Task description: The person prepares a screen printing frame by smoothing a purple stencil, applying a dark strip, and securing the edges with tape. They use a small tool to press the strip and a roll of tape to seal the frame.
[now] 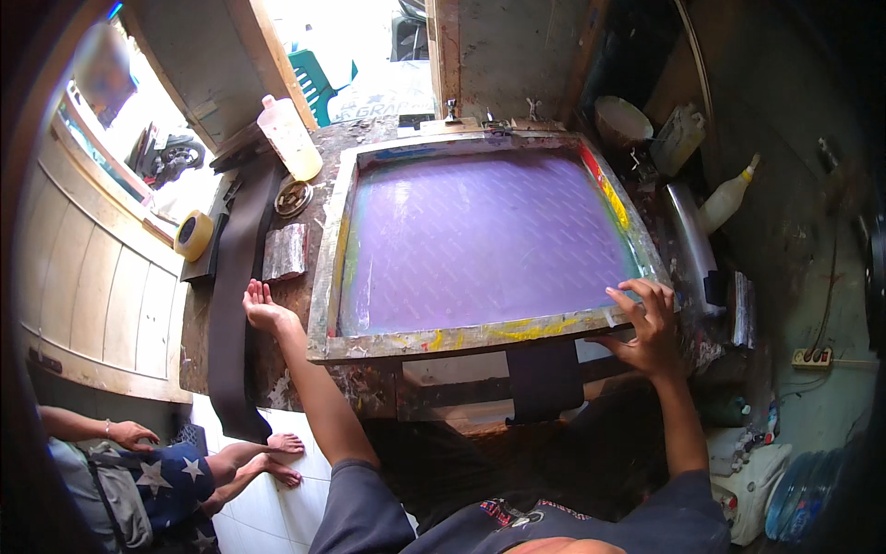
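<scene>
A screen printing frame with purple mesh lies across the worktable, its paint-smeared wooden rim toward me. My right hand grips the near right corner, fingers over the rim and thumb below. Left of the frame, my left hand is held palm up with nothing in it, fingers stretched out. Just beyond it sits a worn, silvery block. A long dark fabric strip runs beside that hand and hangs over the table's front. Another dark strip hangs below the frame's near edge.
A bottle of yellowish liquid, a round tin lid and a tape roll stand at left. Hinge clamps line the back. At right are a bowl and a squeeze bottle. Another person's hand shows lower left.
</scene>
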Motion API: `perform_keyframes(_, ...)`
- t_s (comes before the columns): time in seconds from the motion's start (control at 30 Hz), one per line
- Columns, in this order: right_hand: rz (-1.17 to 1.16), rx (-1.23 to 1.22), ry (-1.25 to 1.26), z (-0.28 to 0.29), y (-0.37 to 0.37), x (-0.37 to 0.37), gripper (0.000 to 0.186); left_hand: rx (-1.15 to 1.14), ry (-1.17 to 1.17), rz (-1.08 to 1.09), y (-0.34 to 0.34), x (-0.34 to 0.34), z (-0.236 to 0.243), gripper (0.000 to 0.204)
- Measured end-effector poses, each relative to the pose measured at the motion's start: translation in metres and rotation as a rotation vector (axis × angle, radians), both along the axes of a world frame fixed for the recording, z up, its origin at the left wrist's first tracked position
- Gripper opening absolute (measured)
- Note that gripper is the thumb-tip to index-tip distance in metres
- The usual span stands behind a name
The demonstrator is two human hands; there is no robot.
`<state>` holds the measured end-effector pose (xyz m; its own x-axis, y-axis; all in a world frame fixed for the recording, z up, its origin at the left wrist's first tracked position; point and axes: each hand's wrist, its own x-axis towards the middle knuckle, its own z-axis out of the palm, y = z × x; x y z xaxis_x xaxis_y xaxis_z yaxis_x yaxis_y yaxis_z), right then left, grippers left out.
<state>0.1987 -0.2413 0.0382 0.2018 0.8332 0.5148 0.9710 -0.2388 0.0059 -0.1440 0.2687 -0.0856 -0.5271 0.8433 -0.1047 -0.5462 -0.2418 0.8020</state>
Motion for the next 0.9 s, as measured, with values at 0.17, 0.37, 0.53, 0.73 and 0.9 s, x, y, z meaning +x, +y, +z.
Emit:
perform_keyframes(0.17,0.003,-0.037,0.031,-0.021,0.0,0.01,0.071,-0.002,0.021,-0.081,-0.002,0.002,0.005,0.034)
perform_keyframes(0.37,0.01,-0.075,0.033,-0.039,0.002,0.019,0.079,-0.043,0.065,-0.106,-0.003,-0.016,0.004,0.032)
perform_keyframes(0.53,0.018,-0.11,0.017,-0.042,0.005,0.022,0.081,-0.07,0.083,-0.098,-0.008,-0.015,0.013,0.03)
perform_keyframes(0.73,0.014,-0.14,-0.012,-0.045,0.006,0.024,0.083,-0.097,0.144,-0.098,-0.014,-0.01,0.021,0.03)
perform_keyframes(0.9,0.025,-0.159,0.016,-0.05,0.011,0.025,0.087,-0.1,0.191,-0.093,-0.016,-0.013,0.024,0.029)
